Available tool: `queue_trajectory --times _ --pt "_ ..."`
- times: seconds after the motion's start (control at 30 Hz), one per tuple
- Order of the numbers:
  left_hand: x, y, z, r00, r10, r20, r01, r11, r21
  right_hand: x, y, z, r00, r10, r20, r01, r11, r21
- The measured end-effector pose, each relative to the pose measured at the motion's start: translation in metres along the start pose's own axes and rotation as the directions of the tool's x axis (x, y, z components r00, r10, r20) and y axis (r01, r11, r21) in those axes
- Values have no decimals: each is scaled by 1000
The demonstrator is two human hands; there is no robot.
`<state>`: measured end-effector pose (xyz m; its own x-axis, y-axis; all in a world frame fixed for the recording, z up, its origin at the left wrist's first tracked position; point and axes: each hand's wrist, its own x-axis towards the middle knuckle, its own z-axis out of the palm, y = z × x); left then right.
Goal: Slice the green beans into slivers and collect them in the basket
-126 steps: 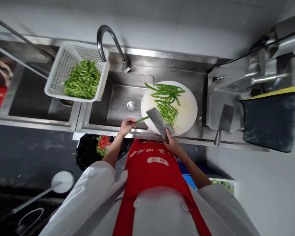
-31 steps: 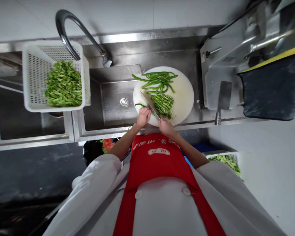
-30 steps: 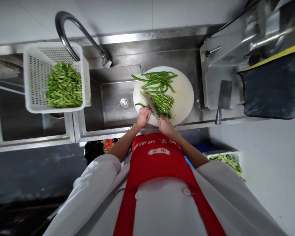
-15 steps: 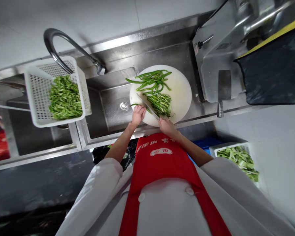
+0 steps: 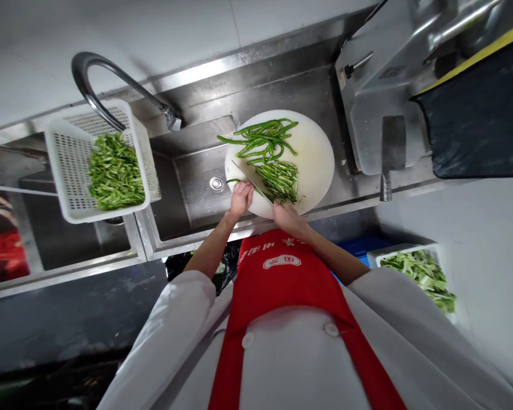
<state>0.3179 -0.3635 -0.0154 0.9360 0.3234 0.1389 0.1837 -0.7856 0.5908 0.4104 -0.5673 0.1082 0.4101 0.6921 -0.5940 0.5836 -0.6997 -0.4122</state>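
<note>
A round white cutting board (image 5: 316,165) rests across the right side of the sink. Whole green peppers (image 5: 263,139) lie at its far side and a pile of cut strips (image 5: 282,179) sits in the middle. My right hand (image 5: 285,214) is closed round the handle of a cleaver (image 5: 250,181), whose blade stands edge-down on the board. My left hand (image 5: 240,199) is curled, fingers pressing a green pepper (image 5: 235,181) against the board just left of the blade.
A white perforated basket (image 5: 64,165) of cut greens sits over the left sink, under the curved faucet (image 5: 111,74). A second cleaver (image 5: 391,154) lies on the steel counter at right, beside a machine. A crate of chopped greens (image 5: 423,273) stands on the floor.
Four seconds ago my left hand held a pepper off the board edge with the cleaver raised; now it pins the pepper on the board and the blade is down beside it.
</note>
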Motion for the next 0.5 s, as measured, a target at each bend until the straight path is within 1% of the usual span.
queue_trajectory --times 0.07,0.1,0.2,0.23,0.33,0.43,0.5 --pt "0 -2 -5 1000 11 -4 -11 1000 12 10 -2 -3 1000 5 -22 -5 1000 -2" --pt "1 -3 -8 1000 2 -25 -2 1000 22 14 -1 -5 1000 1 -31 -1 1000 -4" --pt "3 -9 -15 992 -53 -114 60 996 60 17 11 -13 1000 -14 -28 14 1000 9" --pt "3 -10 -16 990 -61 -126 70 995 68 15 17 -15 1000 -15 -26 15 1000 16" --pt "0 -5 -10 996 -28 -83 34 997 74 3 32 -18 1000 8 -8 -8 1000 4" --pt "-7 9 2 999 -10 -47 14 997 82 -16 39 -18 999 26 27 -25 999 -32" --pt "-12 17 9 999 -15 -46 19 995 93 -27 39 -17 995 22 96 -17 999 -47"
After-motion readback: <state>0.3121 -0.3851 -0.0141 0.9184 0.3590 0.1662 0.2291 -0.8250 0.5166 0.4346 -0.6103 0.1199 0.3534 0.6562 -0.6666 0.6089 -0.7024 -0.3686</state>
